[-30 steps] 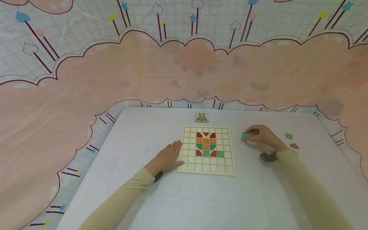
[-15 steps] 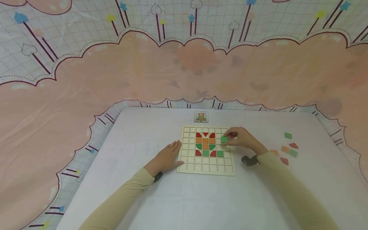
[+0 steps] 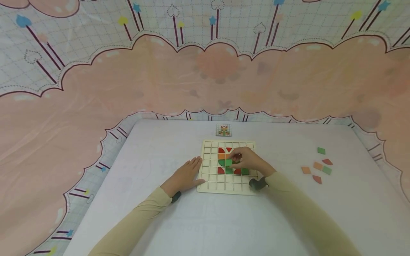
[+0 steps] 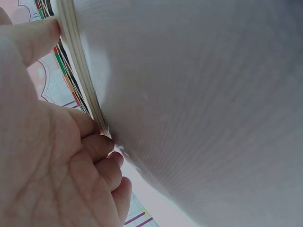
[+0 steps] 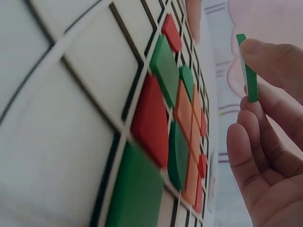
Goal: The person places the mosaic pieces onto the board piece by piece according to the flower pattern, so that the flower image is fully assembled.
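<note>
R hand [image 3: 248, 160]: pinching flat green square tile [image 3: 228, 162] w/ fingertips, hovering over pattern mid-board.
L hand [image 3: 185, 174]: fingers straight, resting flat, touching left edge of pale wooden grid board [image 3: 224, 186].

I see white table [image 3: 198, 220] filling lower half of head view, surface plain and matte. Behind and around it hangs patterned cloth backdrop [image 3: 205, 81]: big pink cloud shapes with dark scalloped outlines. Above clouds, pale grid print [image 3: 96, 21] with stars and hearts on dark stalks. Same cloth runs along table edges, left [image 3: 86, 192] and right. Light even, soft, no hard shadows.
</note>
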Action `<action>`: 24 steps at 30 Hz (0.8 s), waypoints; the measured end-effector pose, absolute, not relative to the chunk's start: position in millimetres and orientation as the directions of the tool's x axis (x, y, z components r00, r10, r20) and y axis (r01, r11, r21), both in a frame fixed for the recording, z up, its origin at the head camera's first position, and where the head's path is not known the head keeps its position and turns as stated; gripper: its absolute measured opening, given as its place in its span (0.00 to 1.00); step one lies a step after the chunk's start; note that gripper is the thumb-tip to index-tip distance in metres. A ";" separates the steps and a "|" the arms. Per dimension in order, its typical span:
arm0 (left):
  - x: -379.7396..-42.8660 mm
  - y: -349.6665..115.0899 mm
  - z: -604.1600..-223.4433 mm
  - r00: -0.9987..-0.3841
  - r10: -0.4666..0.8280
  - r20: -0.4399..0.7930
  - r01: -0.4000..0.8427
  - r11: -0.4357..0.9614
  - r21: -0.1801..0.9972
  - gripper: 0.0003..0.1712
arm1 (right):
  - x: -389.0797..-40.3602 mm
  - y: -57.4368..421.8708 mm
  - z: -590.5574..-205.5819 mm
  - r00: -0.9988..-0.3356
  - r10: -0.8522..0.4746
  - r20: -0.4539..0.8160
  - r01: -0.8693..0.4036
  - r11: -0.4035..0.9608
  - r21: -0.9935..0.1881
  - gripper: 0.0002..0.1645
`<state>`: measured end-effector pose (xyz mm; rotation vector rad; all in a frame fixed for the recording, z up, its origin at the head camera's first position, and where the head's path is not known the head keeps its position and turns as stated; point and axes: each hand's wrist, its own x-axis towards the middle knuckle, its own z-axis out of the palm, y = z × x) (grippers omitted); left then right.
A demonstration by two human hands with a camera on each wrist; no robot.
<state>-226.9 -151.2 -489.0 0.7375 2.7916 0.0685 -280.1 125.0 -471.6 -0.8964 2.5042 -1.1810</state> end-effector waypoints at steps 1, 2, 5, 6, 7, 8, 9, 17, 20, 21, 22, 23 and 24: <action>-226.7 -151.0 -488.5 -0.839 0.492 -0.232 0.480 0.870 0.109 0.49 | -279.9 121.4 -472.1 -0.785 -0.618 0.043 -0.425 0.487 -0.763 0.14; -226.7 -150.9 -488.1 -0.839 0.494 -0.230 0.482 0.869 0.109 0.49 | -279.7 118.1 -472.7 -0.783 -0.620 0.039 -0.423 0.485 -0.766 0.14; -227.0 -150.9 -487.4 -0.835 0.500 -0.231 0.490 0.866 0.105 0.49 | -280.0 108.7 -475.8 -0.775 -0.631 0.036 -0.429 0.484 -0.763 0.14; -227.0 -151.0 -487.2 -0.834 0.503 -0.229 0.492 0.864 0.105 0.49 | -279.9 105.8 -476.1 -0.771 -0.635 0.038 -0.433 0.481 -0.762 0.14; -227.1 -151.1 -487.0 -0.833 0.504 -0.230 0.494 0.863 0.103 0.49 | -279.8 102.8 -476.4 -0.771 -0.636 0.034 -0.431 0.482 -0.763 0.14; -227.3 -151.3 -487.3 -0.833 0.506 -0.226 0.495 0.862 0.104 0.49 | -279.8 99.8 -477.0 -0.769 -0.638 0.032 -0.431 0.480 -0.764 0.13; -227.5 -151.4 -487.4 -0.832 0.505 -0.229 0.495 0.863 0.101 0.49 | -279.9 97.0 -477.6 -0.767 -0.641 0.030 -0.428 0.477 -0.767 0.13; -228.0 -151.9 -488.2 -0.836 0.502 -0.222 0.492 0.865 0.100 0.49 | -281.2 76.9 -482.9 -0.763 -0.646 0.011 -0.427 0.492 -0.759 0.12; -228.0 -151.7 -488.2 -0.833 0.507 -0.221 0.499 0.862 0.094 0.49 | -280.6 72.2 -483.4 -0.768 -0.640 -0.020 -0.402 0.507 -0.763 0.12; -228.0 -151.6 -487.9 -0.832 0.508 -0.222 0.501 0.861 0.091 0.49 | -280.3 71.0 -483.3 -0.766 -0.642 -0.026 -0.399 0.507 -0.764 0.12; -227.8 -151.6 -488.0 -0.832 0.510 -0.220 0.502 0.860 0.093 0.48 | -279.8 70.1 -483.1 -0.764 -0.644 -0.030 -0.399 0.509 -0.763 0.11; -227.7 -151.5 -487.6 -0.831 0.511 -0.219 0.503 0.859 0.094 0.48 | -279.5 69.1 -482.7 -0.765 -0.644 -0.037 -0.395 0.514 -0.762 0.11; -227.5 -151.5 -487.3 -0.831 0.511 -0.218 0.504 0.859 0.093 0.48 | -279.1 68.2 -482.2 -0.763 -0.645 -0.040 -0.397 0.517 -0.758 0.11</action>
